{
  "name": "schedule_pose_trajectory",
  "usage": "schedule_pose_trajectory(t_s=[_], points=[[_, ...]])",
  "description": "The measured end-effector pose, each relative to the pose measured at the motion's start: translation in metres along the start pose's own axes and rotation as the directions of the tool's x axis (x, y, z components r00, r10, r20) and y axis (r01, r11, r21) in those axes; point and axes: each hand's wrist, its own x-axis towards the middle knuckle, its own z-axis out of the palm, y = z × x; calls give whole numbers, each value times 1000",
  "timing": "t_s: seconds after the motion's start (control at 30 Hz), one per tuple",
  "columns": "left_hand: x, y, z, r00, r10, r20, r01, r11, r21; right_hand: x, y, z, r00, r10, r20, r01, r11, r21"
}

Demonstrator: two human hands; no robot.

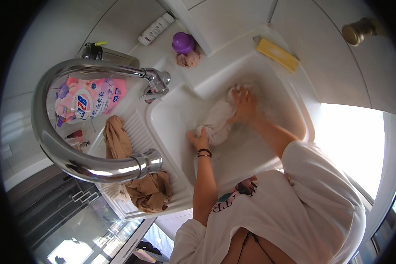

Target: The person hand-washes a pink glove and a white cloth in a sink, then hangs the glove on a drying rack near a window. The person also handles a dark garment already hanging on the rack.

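Observation:
A wet white cloth (220,114) lies stretched and bunched in cloudy water inside a white laundry sink (166,115). My left hand (199,141), with dark bands around its wrist, grips the near end of the cloth, close to the inner left wall. At the far end, my right hand (246,107) holds the cloth from above, its fingers slightly blurred and partly covering the fabric. Both forearms reach in over the front rim.
A curved chrome faucet (41,115) arches over the left side. Brown garments (150,191) lie on the ribbed washboard (140,128). Behind are a pink detergent pouch (90,99), a purple object (183,43) and a white bottle (156,29). A yellow item (278,55) rests on the back rim.

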Motion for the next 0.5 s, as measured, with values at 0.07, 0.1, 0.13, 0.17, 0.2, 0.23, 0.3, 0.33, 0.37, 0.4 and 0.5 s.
schedule_pose_trajectory(t_s=[0.07, 0.1, 0.13, 0.17, 0.2, 0.23, 0.3, 0.33, 0.37, 0.4, 0.5], points=[[21, -11, 3, 998, -37, 43, 41, 995, -91, -23, -30, 15, 975, -172, 138, 177, 984, -26], [21, -10, 6, 998, -39, 48, 42, 997, -67, -29, -36, 21, 948, -242, 206, 254, 967, -33], [20, -9, 8, 998, -42, 51, 44, 998, -43, -29, -35, 28, 897, -361, 254, 372, 928, 4], [19, -9, 9, 998, -46, 54, 47, 999, -20, -29, -32, 34, 829, -474, 296, 482, 875, 49], [22, -11, 5, 998, -56, 42, 57, 998, -30, -25, -29, 38, 746, -580, 328, 584, 806, 98], [23, -15, -2, 997, -68, 27, 69, 997, -43, -15, -22, 36, 734, -600, 317, 604, 791, 99], [22, -22, -7, 997, -74, -9, 74, 997, -33, 13, -2, 27, 707, -642, 298, 646, 757, 97], [21, -25, -5, 997, -68, -29, 68, 998, -11, 16, -4, 28, 814, -496, 304, 499, 863, 72], [21, -27, -5, 997, -62, -49, 62, 998, 12, 17, -5, 29, 892, -333, 306, 335, 941, 46], [14, -19, 1, 985, -169, 31, 170, 984, -51, 19, -2, 28, 941, -153, 300, 157, 988, 11], [-9, 5, 14, 885, -298, 357, 390, 894, -221, 4, -34, 13, 959, 25, 284, -48, 996, 75]])
